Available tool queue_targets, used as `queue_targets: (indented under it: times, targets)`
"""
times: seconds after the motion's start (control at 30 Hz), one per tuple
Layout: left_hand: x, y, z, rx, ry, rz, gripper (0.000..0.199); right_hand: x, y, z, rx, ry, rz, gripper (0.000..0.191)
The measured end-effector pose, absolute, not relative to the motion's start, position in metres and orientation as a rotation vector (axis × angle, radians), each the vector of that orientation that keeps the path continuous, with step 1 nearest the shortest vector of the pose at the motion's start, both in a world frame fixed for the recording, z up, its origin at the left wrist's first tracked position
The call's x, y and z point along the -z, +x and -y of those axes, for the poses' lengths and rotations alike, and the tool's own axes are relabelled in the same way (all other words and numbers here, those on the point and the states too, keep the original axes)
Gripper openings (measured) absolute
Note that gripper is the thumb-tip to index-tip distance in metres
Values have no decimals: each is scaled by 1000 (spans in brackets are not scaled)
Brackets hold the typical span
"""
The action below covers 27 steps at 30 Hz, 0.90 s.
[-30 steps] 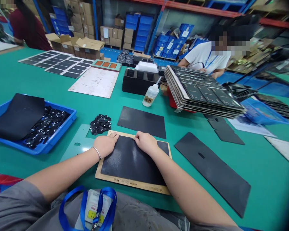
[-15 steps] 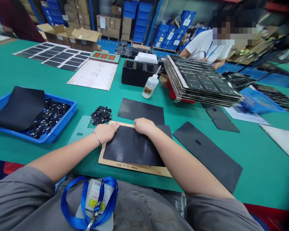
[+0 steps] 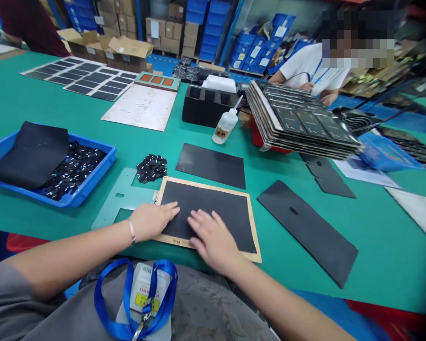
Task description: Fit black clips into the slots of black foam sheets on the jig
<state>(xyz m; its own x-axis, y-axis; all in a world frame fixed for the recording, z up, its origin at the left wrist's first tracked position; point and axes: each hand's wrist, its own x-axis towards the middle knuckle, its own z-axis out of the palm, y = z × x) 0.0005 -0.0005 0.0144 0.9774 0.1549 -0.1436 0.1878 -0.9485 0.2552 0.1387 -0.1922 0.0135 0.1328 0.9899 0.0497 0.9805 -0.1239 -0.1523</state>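
Observation:
A black sheet (image 3: pixel 216 208) lies flat inside a tan wooden frame board (image 3: pixel 254 232) at the table's near edge. My left hand (image 3: pixel 155 219) rests over the board's left side, fingers stretched onto the sheet. Fingers spread, my right hand (image 3: pixel 215 241) lies on the sheet's lower middle and holds nothing. To the left, a pale green plate with cut-outs (image 3: pixel 128 187) joins the board's left edge near a small metal hinge. Just behind that plate sits a pile of small black pieces (image 3: pixel 151 168). Another black sheet (image 3: pixel 211 165) lies beyond the board.
A blue tray (image 3: pixel 92 182) of small black parts stands at left, a black sheet across it. Right of the board lies a long black sheet with a slot (image 3: pixel 312 232). Farther back are a squeeze bottle (image 3: pixel 225 127) and stacked panels (image 3: pixel 301 121). A co-worker (image 3: pixel 308 66) stands behind them.
Both hands have come from the board's far edge toward me and now lie on the sheet. The sheet, askew before, now sits squarely within the frame. My right hand has uncurled.

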Motion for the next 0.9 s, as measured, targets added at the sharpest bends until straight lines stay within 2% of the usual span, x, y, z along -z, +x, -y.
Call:
queue_targets:
  times: [0.1, 0.27, 0.37, 0.5, 0.57, 0.67, 0.77, 0.9]
  targets:
    - [-3, -44, 19, 238, 2814, -180, 47, 1, 110, 217, -206, -2187, 2084, 52]
    - [17, -75, 29, 273, 2791, -249, 59, 10, 106, 230, -198, -2272, 2024, 48]
    - [20, -78, 27, 120, 2558, -294, 49, 4, 109, 235, -234, -2276, 2038, 50]
    - [19, -81, 19, -169, 1804, -726, 30, -14, 115, 240, -374, -2204, 2025, 49]
    - [18, -82, 15, -235, 1280, -919, 33, -22, 120, 240, -427, -2184, 1920, 39]
    - [14, -81, 15, -370, 805, -899, 50, -30, 131, 237, -409, -2155, 1731, 27]
    - [10, -78, 22, -482, 805, -781, 55, -35, 145, 236, -341, -2081, 1612, 21]
    - [5, -62, 27, -360, 1121, -691, 50, -46, 162, 240, -126, -1983, 1244, 21]
